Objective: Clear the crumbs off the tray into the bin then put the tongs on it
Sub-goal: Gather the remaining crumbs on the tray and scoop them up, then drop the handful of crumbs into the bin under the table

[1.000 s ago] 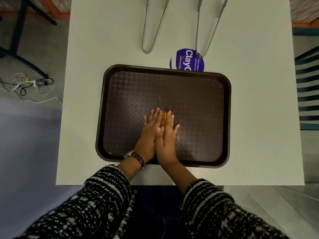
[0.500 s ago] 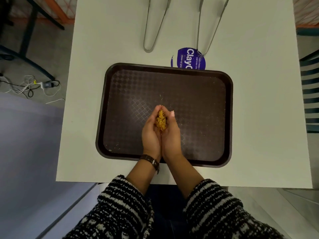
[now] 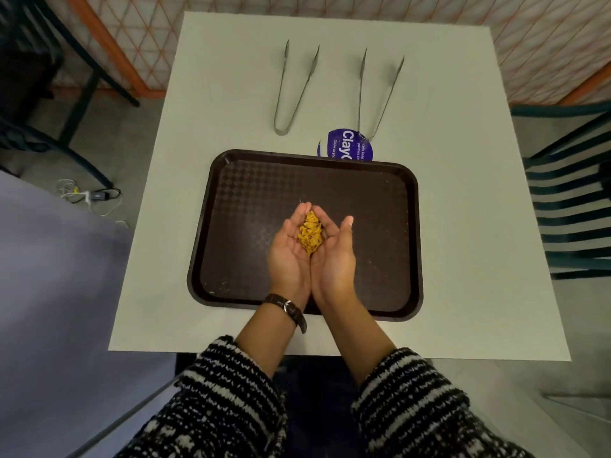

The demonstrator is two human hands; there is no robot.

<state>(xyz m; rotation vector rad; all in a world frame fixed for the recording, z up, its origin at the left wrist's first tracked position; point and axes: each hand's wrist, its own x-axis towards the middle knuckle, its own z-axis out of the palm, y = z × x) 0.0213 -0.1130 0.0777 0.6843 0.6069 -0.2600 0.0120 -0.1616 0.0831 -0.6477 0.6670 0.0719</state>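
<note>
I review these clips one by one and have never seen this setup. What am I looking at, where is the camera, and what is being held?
There is no machine here: a person works with bare hands, filmed by a wide-angle camera on their head, looking down. The left hand and right hand are cupped together, holding a pile of yellow crumbs above a dark brown tray. A few specks remain on the tray. It sits on a white table. Beyond it lie two metal tongs, the left pair and the right pair, beside a blue round sticker. No bin is visible.
</note>
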